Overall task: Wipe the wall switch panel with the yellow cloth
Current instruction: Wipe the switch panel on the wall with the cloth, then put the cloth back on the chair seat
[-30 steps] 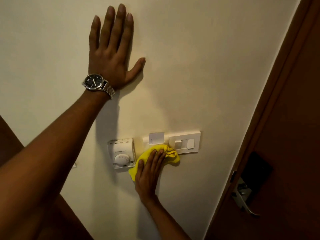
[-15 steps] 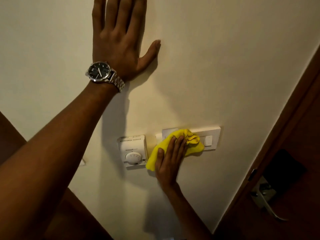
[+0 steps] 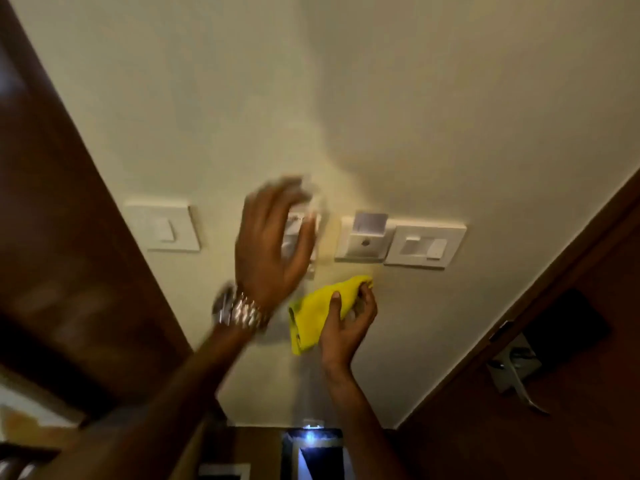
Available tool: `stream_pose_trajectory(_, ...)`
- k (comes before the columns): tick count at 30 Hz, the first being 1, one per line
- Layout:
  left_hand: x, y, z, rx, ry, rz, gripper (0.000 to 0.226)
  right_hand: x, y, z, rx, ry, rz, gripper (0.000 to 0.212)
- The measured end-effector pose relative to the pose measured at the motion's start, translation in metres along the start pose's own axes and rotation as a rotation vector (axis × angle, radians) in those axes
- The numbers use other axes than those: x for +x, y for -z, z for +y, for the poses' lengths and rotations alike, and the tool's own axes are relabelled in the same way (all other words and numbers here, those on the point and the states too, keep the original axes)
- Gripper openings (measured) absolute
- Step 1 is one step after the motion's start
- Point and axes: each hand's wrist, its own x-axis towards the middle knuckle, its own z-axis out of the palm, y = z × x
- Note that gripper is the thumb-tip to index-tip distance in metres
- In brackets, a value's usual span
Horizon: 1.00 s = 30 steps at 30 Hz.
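Below the cream rectangular plastic wall switch panel (image 3: 425, 246), the right hand (image 3: 348, 323) holds the crumpled yellow cloth (image 3: 320, 310) clamped between thumb and curled fingers, off the wall as far as can be judged and no longer touching the panel. Half a second ago the cloth was pressed over the left part of that panel; now the panel's face and both rockers show bare. The white card-holder plate (image 3: 365, 239) just left of the panel is also uncovered.

The left hand (image 3: 273, 237), with a metal-link wristwatch (image 3: 239, 311) at its wrist, has come down from the bare wall well above the panel, where it lay flat as a brace. It now hangs, blurred with motion, fingers spread and gripping nothing, in front of the white dial thermostat, further left of the panel and mostly hidden. A single white rocker switch plate (image 3: 162, 228) sits further left again. A dark brown wooden door with a steel lever handle (image 3: 519, 375) stands right of the panel.

The wiping stroke looks finished or paused: with the cloth lifted and the brace released, the panel pass is probably done.
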Motion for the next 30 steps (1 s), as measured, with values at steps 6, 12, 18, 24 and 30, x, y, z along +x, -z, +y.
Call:
stream_pose_trajectory(6,-0.230,0.039,-0.057,-0.598,0.911,-0.442,0.058,-0.081,0.002,0.058,-0.067,-0.336,-0.333,0.049)
stream_pose_trajectory(12,-0.359,0.113,-0.134,-0.499,1.251,-0.293,0.045,-0.178,-0.025,0.164,-0.366,-0.580,-0.691,0.067)
stream_pose_trajectory(18,-0.486,0.180,-0.194,-0.674,1.567,-0.138,0.049,-0.222,-0.047,0.276,-0.614,-0.971,-1.240,0.059)
stream_pose_trajectory(24,-0.626,0.219,-0.234,-0.654,1.949,0.284,0.044,-0.284,-0.073,0.369,-0.741,-1.094,-1.603,0.052)
stream_pose_trajectory(30,-0.708,0.211,-0.245,-0.045,1.795,-0.105,0.051,-0.360,-0.084,0.433,-0.899,-0.172,-1.939,0.024)
